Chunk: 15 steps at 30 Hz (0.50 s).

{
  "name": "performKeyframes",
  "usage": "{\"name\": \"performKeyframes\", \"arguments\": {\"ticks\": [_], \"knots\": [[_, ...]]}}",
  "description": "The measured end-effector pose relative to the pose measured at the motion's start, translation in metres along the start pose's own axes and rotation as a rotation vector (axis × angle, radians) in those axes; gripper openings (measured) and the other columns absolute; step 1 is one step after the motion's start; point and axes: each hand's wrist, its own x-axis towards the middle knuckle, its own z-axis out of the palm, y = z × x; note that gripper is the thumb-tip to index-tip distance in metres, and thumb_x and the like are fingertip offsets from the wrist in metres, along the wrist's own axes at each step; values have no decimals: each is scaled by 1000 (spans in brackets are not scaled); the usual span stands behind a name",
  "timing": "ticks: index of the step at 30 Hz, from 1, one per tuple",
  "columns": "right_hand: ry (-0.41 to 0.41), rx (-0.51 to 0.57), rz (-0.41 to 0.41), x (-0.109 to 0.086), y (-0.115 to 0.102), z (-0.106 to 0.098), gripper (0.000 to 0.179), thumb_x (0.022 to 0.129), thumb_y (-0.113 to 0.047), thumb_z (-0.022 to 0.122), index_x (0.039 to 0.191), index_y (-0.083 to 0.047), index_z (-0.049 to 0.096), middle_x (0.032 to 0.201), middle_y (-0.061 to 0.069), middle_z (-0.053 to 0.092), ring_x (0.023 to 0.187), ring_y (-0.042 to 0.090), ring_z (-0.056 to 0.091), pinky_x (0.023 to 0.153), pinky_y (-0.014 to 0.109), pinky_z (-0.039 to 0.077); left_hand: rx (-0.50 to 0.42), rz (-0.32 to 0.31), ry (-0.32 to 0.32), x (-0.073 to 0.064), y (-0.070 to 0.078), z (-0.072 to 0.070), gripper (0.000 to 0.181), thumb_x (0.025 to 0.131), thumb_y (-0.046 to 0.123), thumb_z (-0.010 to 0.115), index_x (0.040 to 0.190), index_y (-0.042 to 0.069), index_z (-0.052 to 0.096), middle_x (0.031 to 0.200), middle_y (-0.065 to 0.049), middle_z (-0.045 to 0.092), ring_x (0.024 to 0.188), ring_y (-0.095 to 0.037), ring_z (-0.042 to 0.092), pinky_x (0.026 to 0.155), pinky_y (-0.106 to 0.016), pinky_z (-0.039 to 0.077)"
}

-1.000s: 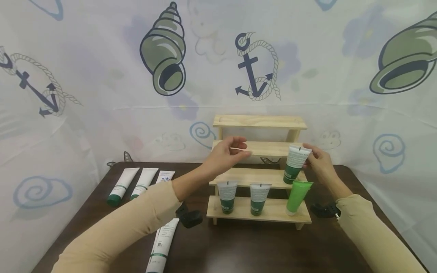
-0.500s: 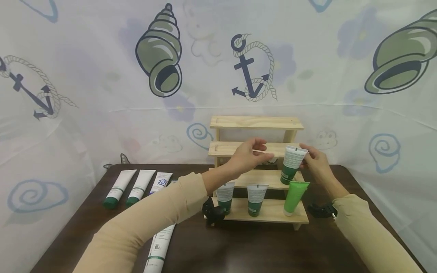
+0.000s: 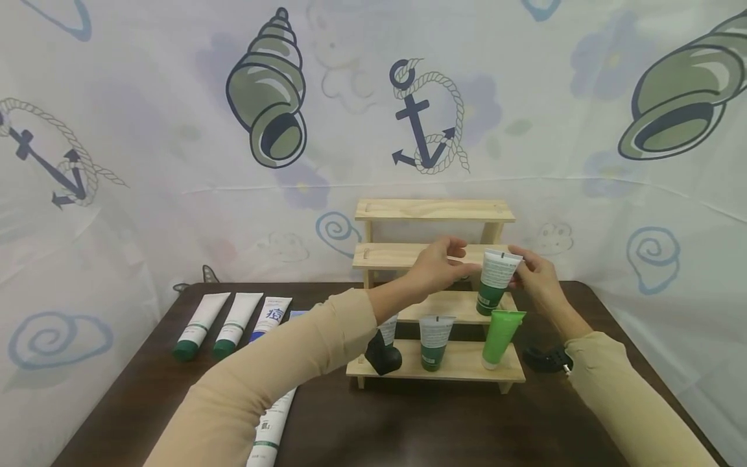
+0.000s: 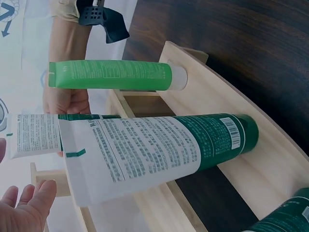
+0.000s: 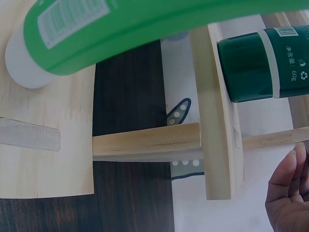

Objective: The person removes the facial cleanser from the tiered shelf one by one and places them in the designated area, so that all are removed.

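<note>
On the second step from the bottom of a wooden tiered stand (image 3: 432, 209), a white and dark green squeeze tube (image 3: 495, 280) stands cap down, leaning slightly. My right hand (image 3: 539, 279) grips its upper right side, with some fingers hidden behind it. Just left of that tube, my left hand (image 3: 438, 264) reaches in with fingers loosely bent and holding nothing. A bright green tube (image 3: 503, 337) stands on the lowest step, with a white-and-green tube (image 3: 434, 340) beside it. Another such tube (image 3: 388, 329) is partly covered by my left wrist. In the right wrist view, the gripped tube's dark green cap (image 5: 246, 67) is at the step.
Two white tubes with green caps (image 3: 201, 324) (image 3: 238, 324) and a white-blue tube (image 3: 272, 316) lie at the left of the dark table (image 3: 408, 428). A long white tube (image 3: 274, 421) lies nearer, partly under my left sleeve. Patterned cloth (image 3: 350, 130) hangs behind the stand.
My left hand has moved right across the stand towards the tube at my right hand, its forearm now covering part of the lowest step's left tube. The right hand stays at the same tube.
</note>
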Motion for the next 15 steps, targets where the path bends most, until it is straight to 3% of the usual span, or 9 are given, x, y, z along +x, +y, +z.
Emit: {"name": "performKeyframes", "arguments": {"ticks": [15], "knots": [[-3, 34, -4, 0, 1, 0, 49, 100, -12, 38, 143, 7, 27, 79, -23, 57, 67, -3, 53, 62, 13, 50, 11, 15, -22, 11, 2, 18, 49, 86, 14, 69, 129, 4, 50, 129, -11, 55, 116, -26, 56, 86, -28, 52]]}}
